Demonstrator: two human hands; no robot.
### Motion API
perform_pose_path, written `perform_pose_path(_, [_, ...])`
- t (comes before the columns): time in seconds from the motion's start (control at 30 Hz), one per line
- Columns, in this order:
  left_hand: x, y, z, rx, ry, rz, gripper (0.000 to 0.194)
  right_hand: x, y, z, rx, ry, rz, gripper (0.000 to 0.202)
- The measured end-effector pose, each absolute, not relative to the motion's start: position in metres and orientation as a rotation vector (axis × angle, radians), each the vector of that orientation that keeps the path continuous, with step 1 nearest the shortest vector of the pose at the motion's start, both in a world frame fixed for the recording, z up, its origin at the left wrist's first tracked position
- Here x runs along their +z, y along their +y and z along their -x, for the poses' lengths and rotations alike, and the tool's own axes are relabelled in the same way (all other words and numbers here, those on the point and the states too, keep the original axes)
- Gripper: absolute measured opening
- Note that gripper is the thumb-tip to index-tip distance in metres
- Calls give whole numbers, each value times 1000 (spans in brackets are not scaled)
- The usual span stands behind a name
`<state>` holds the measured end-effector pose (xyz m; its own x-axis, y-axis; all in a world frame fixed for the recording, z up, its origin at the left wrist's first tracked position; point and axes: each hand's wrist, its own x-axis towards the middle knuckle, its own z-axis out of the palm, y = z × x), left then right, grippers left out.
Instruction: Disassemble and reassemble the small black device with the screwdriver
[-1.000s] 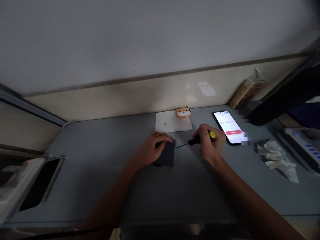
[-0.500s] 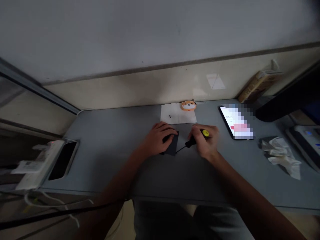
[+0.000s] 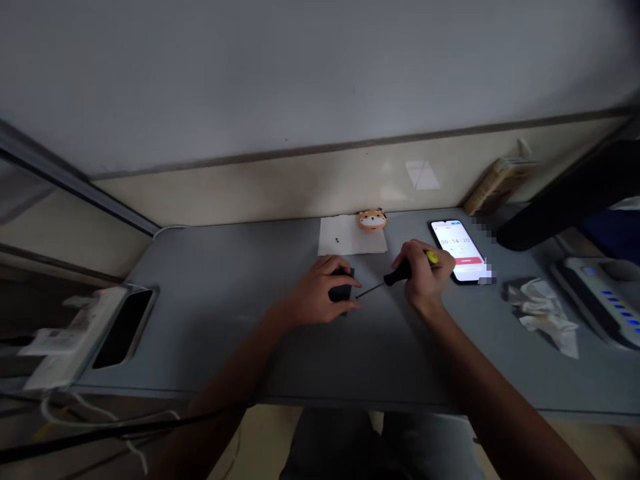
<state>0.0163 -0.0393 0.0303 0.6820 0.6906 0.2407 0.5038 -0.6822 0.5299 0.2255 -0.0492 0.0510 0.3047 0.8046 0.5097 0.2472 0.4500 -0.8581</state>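
Note:
My left hand rests over a small dark rectangular block on the desk, steadying it with the thumb and fingers around it. The palm and fingers hide part of the block. In my right hand is a screwdriver with a black handle and yellow end cap, gripped in closed fingers. Its thin shaft slants down left, and the tip is just right of the block, near my left fingertips. A tiny dark spot shows at the tip; I cannot tell whether it is a screw.
Behind the hands lies white paper with tiny dark pieces and an orange animal-face case. To the right are a lit phone, crumpled tissue and a device with blue lights. At left, another phone leans by a power strip.
The screwdriver and right hand have shifted up and right, its tip moving off the block's lower corner. My left fingers have spread, the thumb now lower along the block. The camera view has tilted slightly.

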Motion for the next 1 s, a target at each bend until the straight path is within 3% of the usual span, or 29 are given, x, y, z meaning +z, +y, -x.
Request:
perform_pose_path(0.13, [21, -40, -23, 677, 894, -2465, 10, 48, -46, -226, 476, -1173, 1130, 41])
perform_pose_path(0.37, [19, -7, -12, 854, 1282, -2273, 16, 47, -33, -237, 444, -913, 1192, 40])
perform_pose_path(0.5, [27, 28, -6, 714, 1535, -2210, 13, 44, -23, -246, 519, -656, 1228, 38])
perform_pose_path(0.67, [31, 46, -9, 613, 1495, -2238, 14, 45, -16, -252, 587, -476, 1271, 37])
perform_pose_path(0.87, [40, 20, 10, 641, 1429, -2155, 29, 47, -11, -263, 579, -344, 1299, 31])
perform_pose_path(1.0, [44, -17, 16, 373, 1117, -2154, 45, 47, -11, -263, 539, -346, 1262, 31])
